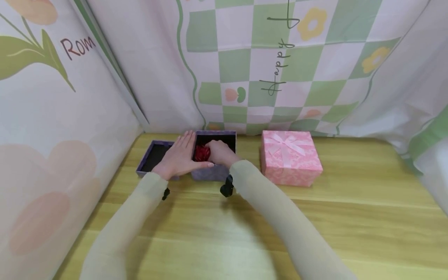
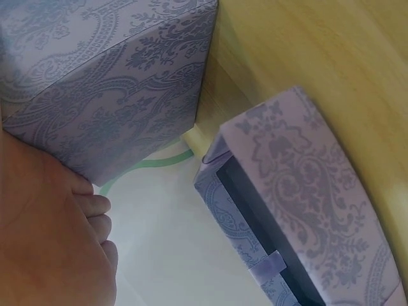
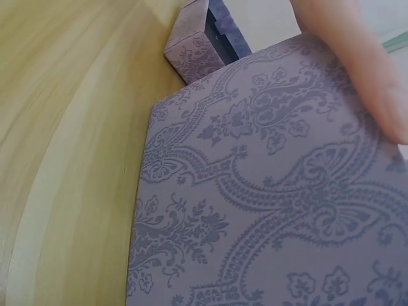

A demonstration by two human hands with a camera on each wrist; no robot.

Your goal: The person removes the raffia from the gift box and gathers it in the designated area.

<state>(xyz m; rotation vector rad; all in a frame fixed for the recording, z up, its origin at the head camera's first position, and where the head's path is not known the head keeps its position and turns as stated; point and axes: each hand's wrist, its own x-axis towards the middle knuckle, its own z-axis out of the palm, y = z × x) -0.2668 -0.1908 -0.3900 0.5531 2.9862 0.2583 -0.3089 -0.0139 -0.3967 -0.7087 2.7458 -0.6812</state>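
A lavender-patterned box (image 1: 210,173) with a dark inside stands open at the back of the table. My left hand (image 1: 178,155) lies along its left side, fingers extended and thumb across the front rim; in the left wrist view the hand (image 2: 51,223) touches the box's patterned wall (image 2: 127,95). Inside the box my right hand (image 1: 222,153) reaches down with bent fingers and holds a shiny red crinkled thing (image 1: 202,153), whose kind I cannot make out. The right fingertips are hidden. The right wrist view shows the box's front wall (image 3: 255,178) and the left thumb (image 3: 363,64).
The box's matching lid (image 1: 152,157), dark inside, lies upturned on the left, partly behind my left hand. To the right stands a closed pink gift box (image 1: 290,157) with a ribbon bow. Printed curtains hang behind and left of the wooden table (image 1: 210,233).
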